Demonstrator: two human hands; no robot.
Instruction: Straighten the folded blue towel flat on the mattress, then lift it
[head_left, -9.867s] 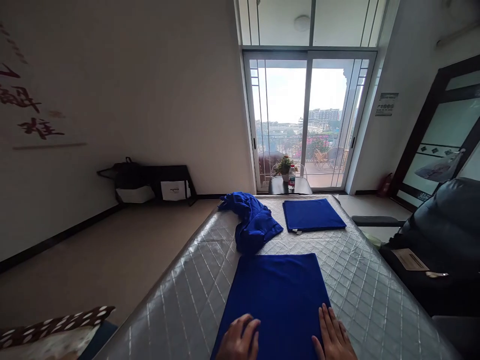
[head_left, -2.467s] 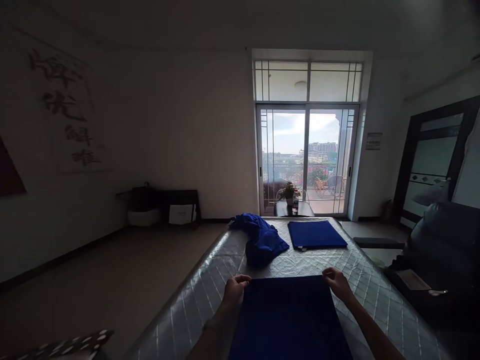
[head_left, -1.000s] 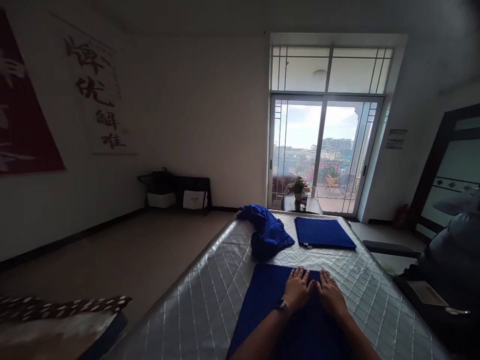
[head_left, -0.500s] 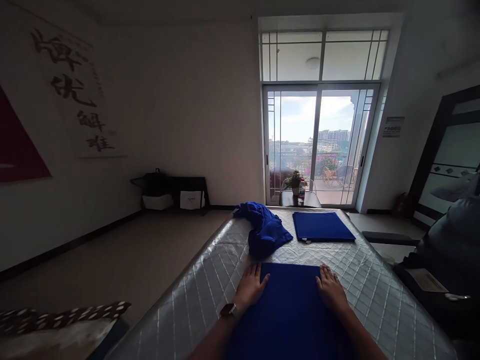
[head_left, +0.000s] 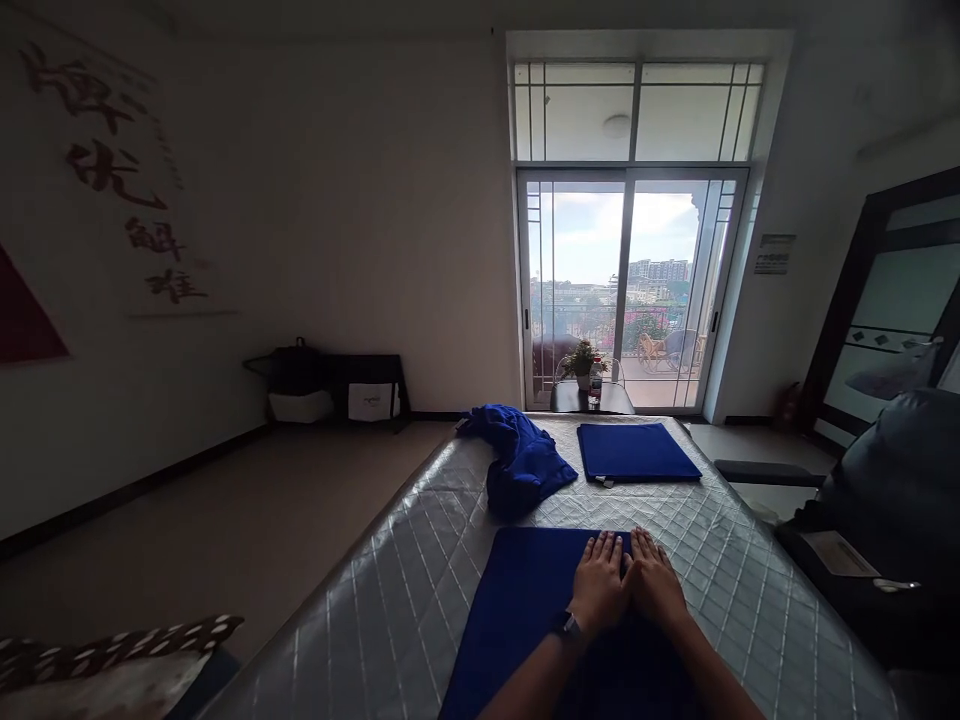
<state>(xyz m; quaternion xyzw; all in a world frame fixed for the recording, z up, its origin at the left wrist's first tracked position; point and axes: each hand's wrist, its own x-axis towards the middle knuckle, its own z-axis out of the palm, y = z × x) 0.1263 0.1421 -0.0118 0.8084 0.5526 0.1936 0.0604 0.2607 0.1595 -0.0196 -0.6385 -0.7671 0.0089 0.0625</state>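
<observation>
The blue cloth (head_left: 517, 610) under my hands lies flat on the near part of the bench (head_left: 375, 610), running out of view toward me. A broad strip of silvery quilted cover shows between the cloth's left side and the bench's left edge, and more cover runs from its right side to the right edge, where a dark armchair (head_left: 892, 480) stands close by. Ahead, room is tighter: a crumpled blue heap (head_left: 525, 470) sits by the far left corner, its near end just short of the cloth's far edge, and a neat blue stack (head_left: 637, 453) lies toward the far right corner. My left hand (head_left: 600, 590) and right hand (head_left: 654, 588) rest palms down side by side near the cloth's far right corner, fingers outstretched toward the far edge, gripping nothing (my watch (head_left: 568, 625) is on the left wrist).
</observation>
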